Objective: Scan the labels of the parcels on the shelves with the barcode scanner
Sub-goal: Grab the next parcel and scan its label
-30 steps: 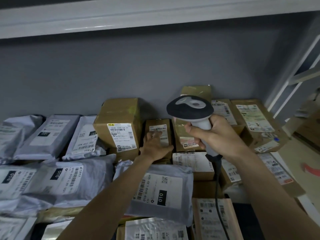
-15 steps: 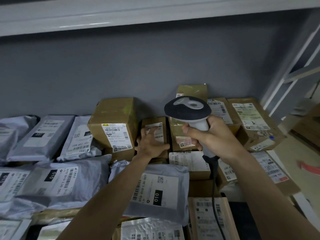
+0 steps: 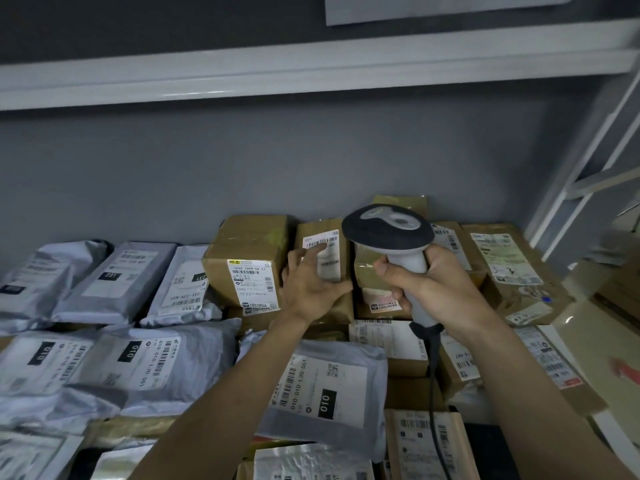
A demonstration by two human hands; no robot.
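Parcels everywhere on this shelf (image 3: 585,336), boxes stacked at the back against the grey wall (image 3: 277,168) and soft mailers piled in front. The right hand (image 3: 436,289) has its fingers wrapped around the pale grip of the barcode scanner (image 3: 391,233), whose dark head points toward the back of the shelf, and the scanner's black cable (image 3: 433,375) hangs down from the bottom of the handle.

The left hand (image 3: 308,285) is on a small cardboard box (image 3: 320,258) just left of the scanner head. Thumb sits along the box's right edge, fingers curl across the front and partly cover its white label (image 3: 322,245). The box stands upright, with the barcode strip at the top of the label peeking out above the fingertips.

Right beside it on the left is a bigger cardboard box (image 3: 249,251) with its own label reading 5020 1099-54 77. Further left, grey poly mailers (image 3: 114,282) lean back in a row, one marked 231. In front of them lie more grey mailers (image 3: 131,368) tagged 010, and another 010 mailer (image 3: 322,393) sits between the person's two forearms.

To the right of the scanner there's a flat brown box (image 3: 512,271) with a big printed label, tilted a bit. Overhead runs a white shelf edge (image 3: 311,67).
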